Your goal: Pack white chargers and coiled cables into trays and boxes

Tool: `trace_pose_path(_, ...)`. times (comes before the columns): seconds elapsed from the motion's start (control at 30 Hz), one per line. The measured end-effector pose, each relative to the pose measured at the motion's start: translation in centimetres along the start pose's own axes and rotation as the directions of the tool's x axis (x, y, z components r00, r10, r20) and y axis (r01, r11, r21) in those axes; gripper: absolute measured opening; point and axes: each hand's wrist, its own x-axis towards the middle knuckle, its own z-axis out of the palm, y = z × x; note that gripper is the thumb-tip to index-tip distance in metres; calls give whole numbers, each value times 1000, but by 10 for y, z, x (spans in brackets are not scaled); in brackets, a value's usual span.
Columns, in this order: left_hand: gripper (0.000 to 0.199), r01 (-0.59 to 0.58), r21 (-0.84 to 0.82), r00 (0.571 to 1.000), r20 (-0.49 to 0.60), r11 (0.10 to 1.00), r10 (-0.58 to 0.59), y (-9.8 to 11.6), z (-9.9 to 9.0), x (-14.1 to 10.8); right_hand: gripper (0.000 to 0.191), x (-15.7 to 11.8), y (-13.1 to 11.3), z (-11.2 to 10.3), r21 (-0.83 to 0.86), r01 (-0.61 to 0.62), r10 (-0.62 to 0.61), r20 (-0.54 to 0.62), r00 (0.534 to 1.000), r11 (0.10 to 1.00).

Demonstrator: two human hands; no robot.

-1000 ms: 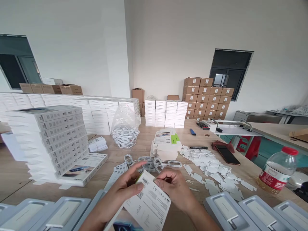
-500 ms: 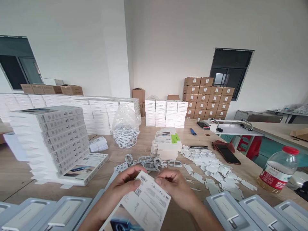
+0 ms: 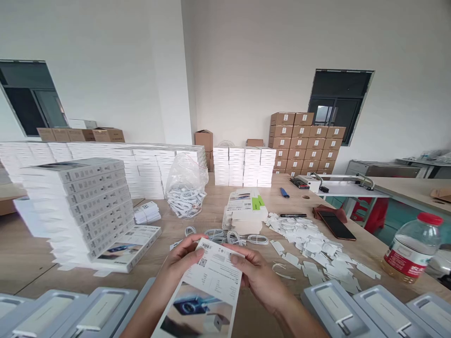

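A white printed packaging box (image 3: 211,286) with a barcode, a QR code and a picture of a phone and charger is held in front of me. My left hand (image 3: 183,260) grips its upper left edge, thumb on the printed face. At the upper right edge, my right hand (image 3: 255,267) pinches the box with its thumb on the front and fingers behind. Just beyond it lie coiled white cables (image 3: 234,238), partly hidden by the box and hands. Grey trays (image 3: 66,300) with white rectangular devices sit on both sides of my forearms.
A tall stack of similar boxes (image 3: 91,206) stands at left. A plastic bag of cables (image 3: 186,188), flattened cartons (image 3: 246,216) and loose white card pieces (image 3: 317,249) lie ahead. At right are a phone (image 3: 334,224) and a red-capped bottle (image 3: 412,249).
The box has turned in my hands, and more of its picture now shows. My right hand has shifted to its right edge, fingers behind it. My left hand stays on the upper left edge.
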Motion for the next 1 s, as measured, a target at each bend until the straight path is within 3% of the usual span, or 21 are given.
trace_pose_path(0.1,53,-18,181,999,-43,983,27,0,-6,0,56,2,4,1,1,11,-11,-119,993,1000)
trace_pose_path(0.17,57,-80,395,983,-121,915,138,2,-6,-10,62,2,5,-3,-14,24,-27,-202,979,1000)
trace_pose_path(0.2,59,-120,524,966,-134,844,220,4,-4,-17,66,2,5,-6,-13,32,-34,-236,971,999)
trace_pose_path(0.27,69,-178,752,943,-54,635,328,6,7,-35,74,3,5,-11,16,54,-48,-281,958,998)
trace_pose_path(0.37,94,-212,912,953,114,351,281,2,30,-59,76,3,8,-12,84,85,-58,-287,956,993)
trace_pose_path(0.47,92,-190,959,956,133,209,260,1,35,-70,75,2,13,-3,120,78,-44,-261,964,990)
trace_pose_path(0.53,88,-170,973,950,119,156,290,7,18,-68,75,2,18,5,155,70,-30,-245,969,985)
trace_pose_path(0.6,81,-110,989,941,71,101,330,19,-14,-55,76,2,22,11,157,70,-31,-239,971,985)
trace_pose_path(0.67,70,20,999,937,-29,29,349,32,-56,-35,75,4,26,14,94,76,-51,-240,969,993)
trace_pose_path(0.77,65,302,953,913,-278,-37,299,44,-119,-2,74,8,33,13,-30,88,-93,-236,967,996)
trace_pose_path(0.83,61,366,929,903,-338,-59,266,41,-149,12,72,9,37,10,-94,84,-102,-218,971,992)
trace_pose_path(0.9,57,352,931,917,-323,-93,234,29,-166,16,68,10,40,9,-155,73,-102,-189,977,985)
trace_pose_path(1.0,50,299,943,942,-268,-143,204,8,-176,17,61,10,42,7,-242,64,-100,-140,985,968)
